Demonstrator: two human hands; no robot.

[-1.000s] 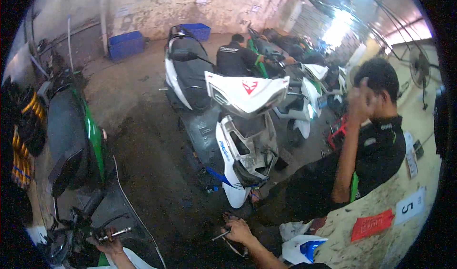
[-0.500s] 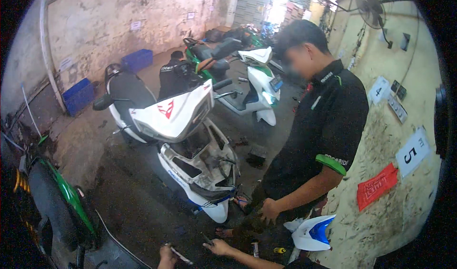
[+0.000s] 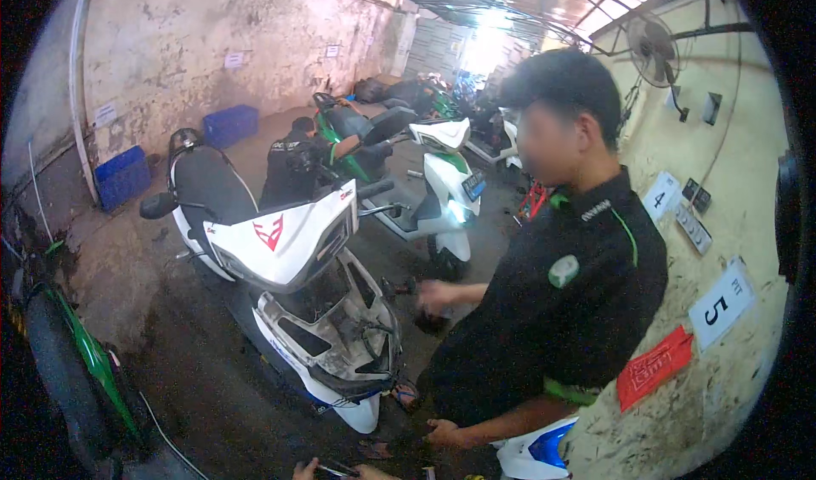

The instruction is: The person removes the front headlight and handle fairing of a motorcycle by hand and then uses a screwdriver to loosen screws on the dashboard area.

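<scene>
At the lower edge, my left hand is closed on a slim silvery metal tool, whose exact kind is too small to tell. My right hand sits just right of it, partly cut off by the frame; its fingers look closed near the tool's other end. Beyond my hands stands a white scooter with its front cover off, baring the inner frame. A detached white-and-blue body panel rests at the lower right, beside a standing co-worker in a black shirt.
A second co-worker crouches behind the scooter, by another white-and-green scooter. Blue bins line the left wall. A green-and-black motorbike stands at the left. The right wall carries a fan and a red pouch.
My view has tilted up, so my hands sit lower and are more cut off; they are closer together. The standing co-worker has turned and stretched one arm toward the scooter's front.
</scene>
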